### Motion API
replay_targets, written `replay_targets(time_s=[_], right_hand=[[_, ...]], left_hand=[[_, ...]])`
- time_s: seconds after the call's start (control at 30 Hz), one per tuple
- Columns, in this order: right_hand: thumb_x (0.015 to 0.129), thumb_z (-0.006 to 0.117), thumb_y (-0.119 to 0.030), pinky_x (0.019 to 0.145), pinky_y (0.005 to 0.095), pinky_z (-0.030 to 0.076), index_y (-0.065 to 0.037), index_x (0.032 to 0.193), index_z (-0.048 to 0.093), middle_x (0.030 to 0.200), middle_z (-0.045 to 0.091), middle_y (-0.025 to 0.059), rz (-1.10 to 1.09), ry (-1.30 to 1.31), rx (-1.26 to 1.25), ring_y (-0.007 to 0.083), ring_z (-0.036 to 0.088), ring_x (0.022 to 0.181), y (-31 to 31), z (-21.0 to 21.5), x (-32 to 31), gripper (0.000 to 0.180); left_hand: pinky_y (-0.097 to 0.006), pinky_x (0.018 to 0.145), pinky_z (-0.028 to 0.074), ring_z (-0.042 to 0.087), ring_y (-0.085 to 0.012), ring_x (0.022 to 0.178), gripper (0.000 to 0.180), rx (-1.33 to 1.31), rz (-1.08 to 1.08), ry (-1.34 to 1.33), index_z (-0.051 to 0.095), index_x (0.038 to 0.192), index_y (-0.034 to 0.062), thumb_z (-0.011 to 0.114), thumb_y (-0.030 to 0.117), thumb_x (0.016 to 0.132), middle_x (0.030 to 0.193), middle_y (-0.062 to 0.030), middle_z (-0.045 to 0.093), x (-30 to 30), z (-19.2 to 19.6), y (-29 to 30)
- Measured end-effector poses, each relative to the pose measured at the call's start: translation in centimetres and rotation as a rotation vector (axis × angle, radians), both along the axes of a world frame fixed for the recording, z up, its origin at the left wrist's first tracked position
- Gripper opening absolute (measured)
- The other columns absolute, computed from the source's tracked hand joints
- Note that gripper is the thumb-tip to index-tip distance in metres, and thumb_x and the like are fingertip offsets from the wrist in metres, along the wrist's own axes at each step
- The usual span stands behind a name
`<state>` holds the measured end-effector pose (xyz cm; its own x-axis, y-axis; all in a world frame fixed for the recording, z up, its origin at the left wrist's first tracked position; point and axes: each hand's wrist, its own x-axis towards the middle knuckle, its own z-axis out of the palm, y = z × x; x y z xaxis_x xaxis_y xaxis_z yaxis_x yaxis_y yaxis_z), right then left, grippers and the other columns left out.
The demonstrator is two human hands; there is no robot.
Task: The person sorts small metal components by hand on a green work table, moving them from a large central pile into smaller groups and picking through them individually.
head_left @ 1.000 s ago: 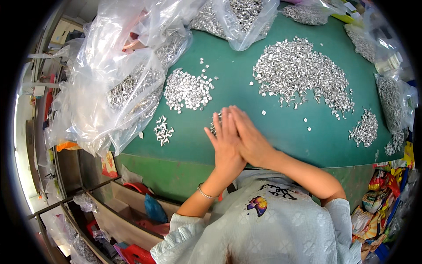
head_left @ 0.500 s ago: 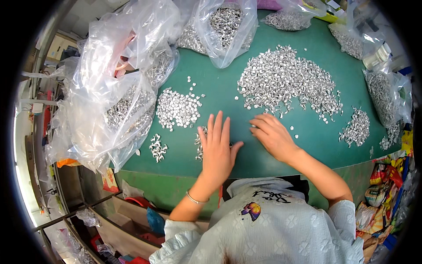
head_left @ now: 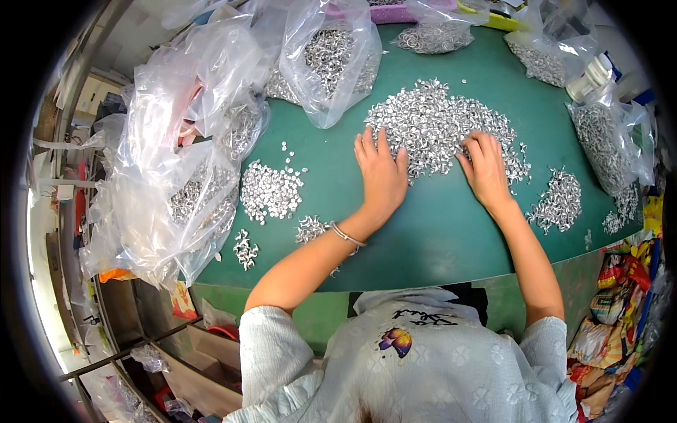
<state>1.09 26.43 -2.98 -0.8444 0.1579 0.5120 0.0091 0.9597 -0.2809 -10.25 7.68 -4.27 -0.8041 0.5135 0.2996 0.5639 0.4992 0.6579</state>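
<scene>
A large pile of small curved silver metal pieces (head_left: 430,120) lies on the green tabletop. At its left edge my left hand (head_left: 382,176) rests palm down, fingers apart and thumb out, with the fingertips touching the pieces. My right hand (head_left: 486,173) is at the pile's lower right, fingers slightly bent and spread among the pieces. Neither hand visibly grips anything, though what lies under the palms is hidden. A smaller heap of flower-shaped silver pieces (head_left: 271,190) sits to the left. Beyond my left wrist is a little cluster of curved pieces (head_left: 310,228), partly hidden by the forearm.
Clear plastic bags of metal pieces stand at the left (head_left: 204,190), the back (head_left: 329,60) and the right (head_left: 604,141). Another small heap (head_left: 557,201) lies right of my right hand; a few curved pieces (head_left: 245,249) lie near the left front edge. An open drawer (head_left: 201,359) is below left.
Both hands have moved forward to the large pile: the left away from the small cluster at the front, the right farther right. The view has shifted slightly.
</scene>
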Motion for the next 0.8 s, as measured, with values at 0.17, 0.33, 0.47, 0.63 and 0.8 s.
replay_targets(time_s=[0.17,0.33,0.47,0.63,0.8], right_hand=[[0.083,0.069,-0.012,0.105,0.0482,0.035,-0.004,0.118,0.056,0.135,0.050,0.0120,0.035,-0.047,-0.139,0.0361,0.044,0.126,-1.6,0.0,0.3,0.038],[0.082,0.071,-0.018,0.115,0.0526,0.026,-0.007,0.121,0.058,0.150,0.041,0.0071,0.250,-0.303,-0.174,0.0359,0.035,0.139,-5.1,2.8,2.8,0.043],[0.080,0.072,-0.017,0.112,0.0521,0.032,-0.007,0.112,0.061,0.145,0.046,0.0060,0.287,-0.303,-0.152,0.0346,0.040,0.136,-3.5,2.2,4.8,0.035],[0.079,0.070,-0.004,0.096,0.0438,0.044,-0.004,0.096,0.063,0.127,0.058,0.0085,0.180,-0.130,-0.158,0.0319,0.056,0.115,-1.6,2.1,6.2,0.018],[0.079,0.067,0.003,0.088,0.0384,0.045,-0.003,0.095,0.062,0.112,0.062,0.0098,-0.082,-0.033,-0.224,0.0311,0.059,0.101,-2.1,1.6,7.0,0.017]], left_hand=[[-0.055,0.111,0.029,0.030,-0.0508,0.132,0.049,0.018,-0.021,0.062,0.045,0.134,-0.0061,0.059,0.004,0.089,0.141,-0.0289,0.034,3.4,-0.2,1.1],[-0.052,0.112,0.031,0.027,-0.0479,0.139,0.058,0.122,-0.229,-0.090,0.043,0.135,-0.0048,0.053,-0.014,0.079,0.144,-0.0258,0.032,6.9,0.3,-0.7],[-0.049,0.112,0.032,0.029,-0.0447,0.139,0.055,0.037,-0.384,-0.155,0.049,0.133,0.0011,0.054,-0.015,0.080,0.147,-0.0206,0.034,9.1,2.1,-2.6],[-0.043,0.097,0.044,0.049,-0.0394,0.120,0.036,-0.028,-0.472,-0.009,0.062,0.114,0.0039,0.066,-0.005,0.079,0.128,-0.0163,0.052,8.3,2.7,-5.6],[-0.036,0.082,0.048,0.058,-0.0299,0.100,0.020,0.078,-0.341,-0.086,0.063,0.097,0.0012,0.070,-0.003,0.078,0.112,-0.0131,0.060,6.5,2.6,-4.9]])
